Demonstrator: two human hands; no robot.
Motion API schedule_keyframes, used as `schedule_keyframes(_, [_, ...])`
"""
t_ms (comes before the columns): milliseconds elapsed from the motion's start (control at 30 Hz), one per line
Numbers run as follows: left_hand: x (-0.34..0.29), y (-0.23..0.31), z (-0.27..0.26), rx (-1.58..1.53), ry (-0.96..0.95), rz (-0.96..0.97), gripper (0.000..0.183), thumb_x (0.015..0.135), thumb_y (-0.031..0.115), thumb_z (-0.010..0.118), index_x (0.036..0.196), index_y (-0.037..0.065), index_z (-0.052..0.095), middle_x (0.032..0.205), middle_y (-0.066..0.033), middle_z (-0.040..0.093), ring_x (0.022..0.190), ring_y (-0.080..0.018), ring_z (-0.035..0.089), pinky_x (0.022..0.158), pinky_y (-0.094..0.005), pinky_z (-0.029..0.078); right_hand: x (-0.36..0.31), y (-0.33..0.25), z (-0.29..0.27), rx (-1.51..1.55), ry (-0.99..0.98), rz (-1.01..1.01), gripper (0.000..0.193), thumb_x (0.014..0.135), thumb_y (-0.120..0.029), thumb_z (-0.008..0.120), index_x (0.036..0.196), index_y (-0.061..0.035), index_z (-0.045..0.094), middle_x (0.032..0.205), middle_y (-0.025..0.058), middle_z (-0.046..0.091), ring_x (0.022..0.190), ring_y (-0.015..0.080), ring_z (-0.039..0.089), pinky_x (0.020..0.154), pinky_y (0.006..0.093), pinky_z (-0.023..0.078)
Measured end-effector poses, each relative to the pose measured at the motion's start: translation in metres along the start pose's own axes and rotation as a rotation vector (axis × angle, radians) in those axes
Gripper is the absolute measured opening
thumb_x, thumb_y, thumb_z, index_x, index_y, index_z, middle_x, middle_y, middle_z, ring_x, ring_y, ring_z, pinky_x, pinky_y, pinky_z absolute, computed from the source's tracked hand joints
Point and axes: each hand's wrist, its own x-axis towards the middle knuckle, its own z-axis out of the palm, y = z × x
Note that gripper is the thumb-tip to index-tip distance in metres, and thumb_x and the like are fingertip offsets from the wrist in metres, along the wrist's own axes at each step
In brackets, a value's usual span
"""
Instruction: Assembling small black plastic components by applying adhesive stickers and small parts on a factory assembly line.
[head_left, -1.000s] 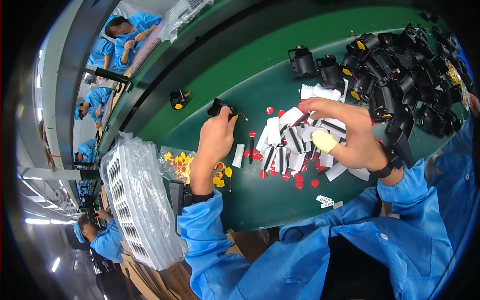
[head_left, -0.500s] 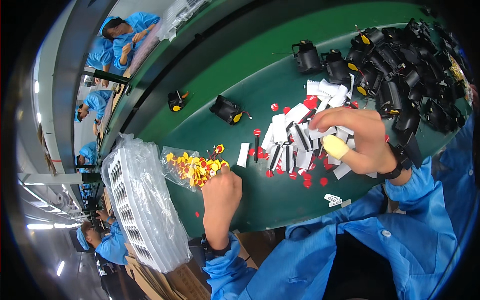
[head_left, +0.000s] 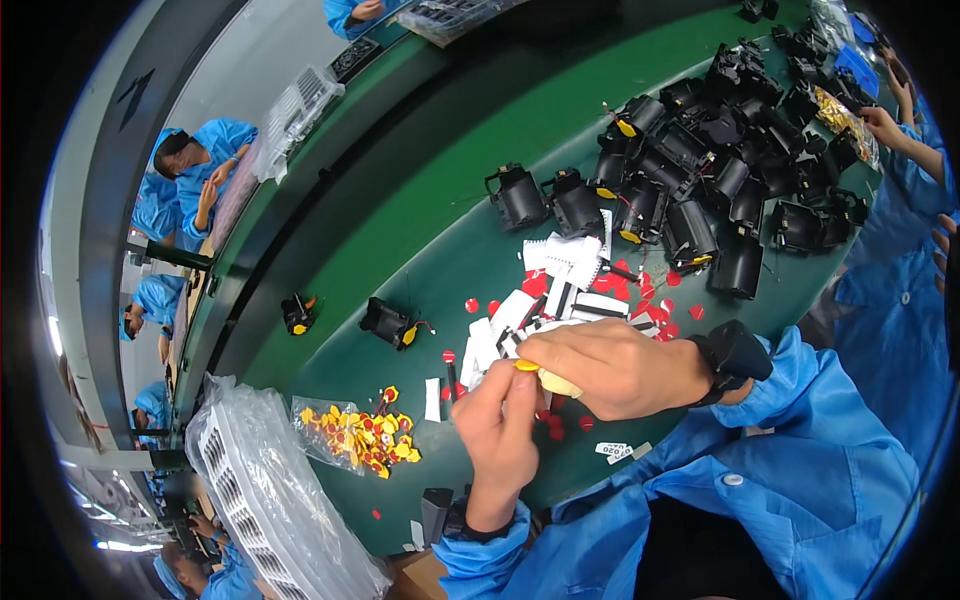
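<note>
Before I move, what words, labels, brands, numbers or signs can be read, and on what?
Small white rectangular labels near the front edge of the dark green table: black characters, which I won't transcribe.
Flat round red discs: any marks too small to read.
Small yellow piece at the fingertips of the left hand: no readable text.

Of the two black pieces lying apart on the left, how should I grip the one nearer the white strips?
Probably by the main body of the black piece, coming from above and its left end: that end looks bare, while the yellow tab and thin wire stick out at the right, where a grip could snag them.
</note>
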Motion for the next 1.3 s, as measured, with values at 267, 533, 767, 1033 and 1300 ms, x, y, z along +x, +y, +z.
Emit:
schedule_keyframes(267, [0.007,0.002,0.0,-0.598,-0.028,-0.252,0.026,0.102,0.017,0.051,0.087,-0.002,0.061,0.066,-0.0054,0.061,0.056,-0.0077,0.05,0.053,-0.0212,0.037,0.004,0.002,-0.01,-0.018,-0.036,0.045,0.033,0.084,-0.004,0.065,0.112,0.0102,0.056,0.089,0.0201,0.066,0.075,0.0314,0.069,0.066,0.0367,0.057])
schedule_keyframes(533, [-0.003,0.002,0.003,-0.589,-0.043,-0.121,0.022,0.102,0.014,0.051,0.097,-0.005,0.062,0.072,-0.0069,0.064,0.063,-0.0081,0.056,0.056,-0.0216,0.042,0.014,-0.004,-0.024,1.048,-0.165,0.808,0.021,0.101,-0.016,0.055,0.089,0.0013,0.057,0.069,0.0076,0.066,0.051,0.0114,0.063,0.044,0.0228,0.048])
schedule_keyframes(767, [-0.009,-0.002,0.002,-0.358,0.006,0.009,0.017,0.099,0.005,0.052,0.096,-0.007,0.063,0.073,-0.0071,0.065,0.062,-0.009,0.058,0.053,-0.0228,0.044,0.011,0.002,-0.02,1.363,-0.208,0.883,0.021,0.1,-0.015,0.058,0.092,0.004,0.059,0.068,0.011,0.064,0.052,0.0153,0.063,0.047,0.0262,0.048])
schedule_keyframes(1033, [-0.007,0.005,0.003,0.795,-0.179,0.629,0.014,0.074,0.008,0.067,0.071,0.008,0.054,0.062,-0.003,0.048,0.052,-0.0194,0.048,0.051,-0.0341,0.041,0.007,0.015,-0.04,1.536,0.266,0.8,0.017,0.097,-0.015,0.057,0.096,0.0016,0.057,0.064,0.0135,0.058,0.044,0.0209,0.055,0.043,0.032,0.043])
schedule_keyframes(1300, [0.007,0.038,0.009,1.001,-0.773,0.466,0.027,0.085,0.023,0.06,0.065,0.007,0.054,0.056,-0.01,0.056,0.05,-0.0265,0.058,0.05,-0.0402,0.045,0.01,0.002,-0.056,1.443,0.333,0.687,0.016,0.096,-0.012,0.055,0.092,0.003,0.057,0.063,0.0133,0.057,0.046,0.019,0.054,0.043,0.032,0.043])
